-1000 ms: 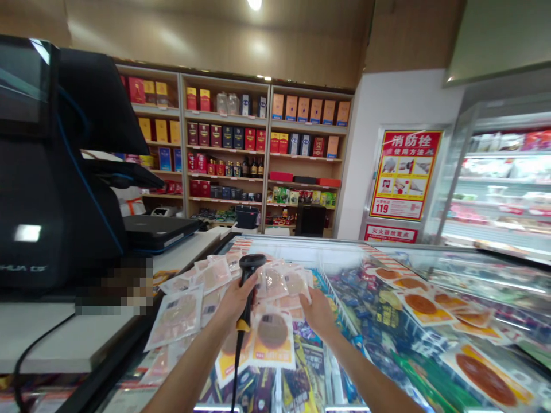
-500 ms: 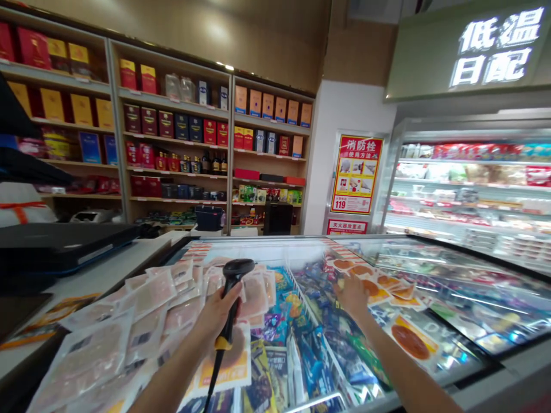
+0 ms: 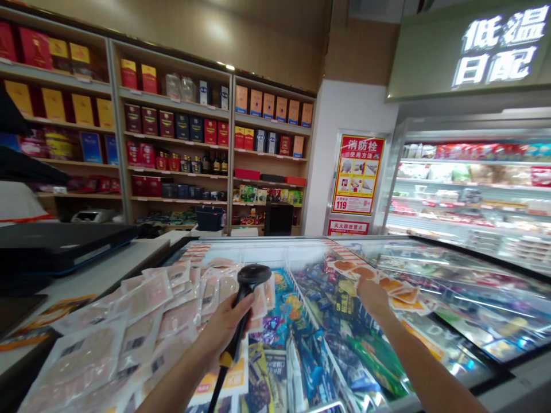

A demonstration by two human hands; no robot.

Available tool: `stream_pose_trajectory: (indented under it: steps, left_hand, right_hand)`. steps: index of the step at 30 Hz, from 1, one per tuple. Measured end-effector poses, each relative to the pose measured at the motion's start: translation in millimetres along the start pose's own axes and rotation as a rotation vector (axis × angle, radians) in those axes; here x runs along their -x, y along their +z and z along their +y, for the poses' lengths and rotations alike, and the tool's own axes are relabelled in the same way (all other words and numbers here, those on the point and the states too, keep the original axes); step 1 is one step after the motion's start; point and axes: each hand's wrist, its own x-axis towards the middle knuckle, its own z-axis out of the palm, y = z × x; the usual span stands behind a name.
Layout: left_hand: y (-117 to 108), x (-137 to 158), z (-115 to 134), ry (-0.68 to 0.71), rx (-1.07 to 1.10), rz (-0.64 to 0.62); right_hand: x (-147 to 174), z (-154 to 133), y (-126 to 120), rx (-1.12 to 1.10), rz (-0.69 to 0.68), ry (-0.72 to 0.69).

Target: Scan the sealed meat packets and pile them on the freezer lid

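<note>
My left hand [image 3: 230, 324] is wrapped round the handle of a black barcode scanner [image 3: 253, 276], whose cord runs down from a yellow-banded end. Beneath it and to the left, many flat sealed packets [image 3: 146, 298] with pale pinkish rounds and barcodes overlap on the freezer's glass top. My right hand [image 3: 372, 293] reaches over the right part of the glass, at the edge of a row of orange-and-white packets [image 3: 394, 285] picturing brown rounds. Its fingers are blurred and partly hidden, so whether they grip one of these I cannot tell.
Under the glass of the chest freezer [image 3: 258, 245] lie colourful frozen packs [image 3: 314, 361] split by a wire divider. A black flat device [image 3: 64, 246] sits on the counter at left. Shelves of boxes [image 3: 176, 126] stand behind; a lit refrigerated case [image 3: 465, 195] is at right.
My left hand has moved slightly right with the scanner, its head tipping further right. My right hand has shifted right across the orange packets, uncovering a dark gold-lettered pack under the glass.
</note>
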Motion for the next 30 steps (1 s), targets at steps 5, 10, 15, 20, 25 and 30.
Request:
stream_pose_trajectory:
  steps: [5,10,15,20,25,30]
  left_hand:
    - [-8,2,-2,-0.042,0.040,-0.076]
    - [-8,7,-1,-0.021,0.096,-0.105]
    - [-3,6,-2,-0.064,0.116,-0.131]
    - [1,-1,-7,-0.062,0.113,-0.223]
    - [6,-5,-8,-0.032,0.090,-0.262]
    - [13,-5,-9,-0.040,0.090,-0.281]
  right_hand:
    - [5,-31,13,-0.287,0.174,0.009]
    - [22,-69,41,-0.815,0.213,0.130]
    - [29,-78,46,-0.915,0.224,0.185]
    - [29,-75,45,-0.899,0.242,0.228]
    - [32,-78,42,-0.879,0.223,0.189]
    - [33,-79,43,-0.941,0.198,0.207]
